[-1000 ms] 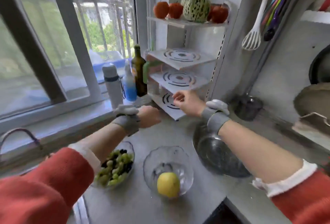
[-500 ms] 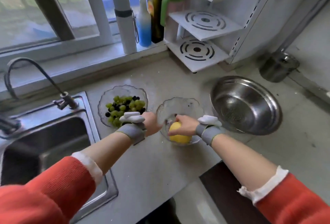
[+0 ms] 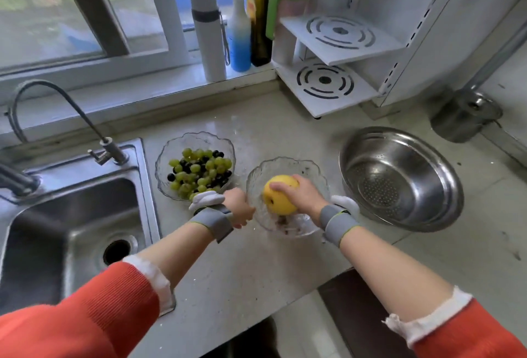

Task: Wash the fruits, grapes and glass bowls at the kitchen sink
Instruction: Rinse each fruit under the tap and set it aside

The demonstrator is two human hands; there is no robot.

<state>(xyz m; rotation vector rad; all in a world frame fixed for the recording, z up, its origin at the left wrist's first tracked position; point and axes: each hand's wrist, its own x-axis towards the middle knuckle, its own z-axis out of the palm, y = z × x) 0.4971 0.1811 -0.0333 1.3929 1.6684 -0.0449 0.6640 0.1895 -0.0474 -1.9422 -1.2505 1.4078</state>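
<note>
Yellow fruit [image 3: 278, 196] held in right grip [image 3: 301, 193]; left grip [image 3: 239, 209] curled at glass bowl [image 3: 312, 168].

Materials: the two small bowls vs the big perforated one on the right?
Small bowls: clear glass by the look, see-through with wavy rims. Big bowl: likely stainless steel, shiny grey with reflections and a perforated bottom.

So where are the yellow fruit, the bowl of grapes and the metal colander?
yellow fruit [image 3: 278, 200]: head view, its bare front skin.
bowl of grapes [image 3: 171, 148]: head view, left glass rim.
metal colander [image 3: 399, 158]: head view, inner wall.
</note>
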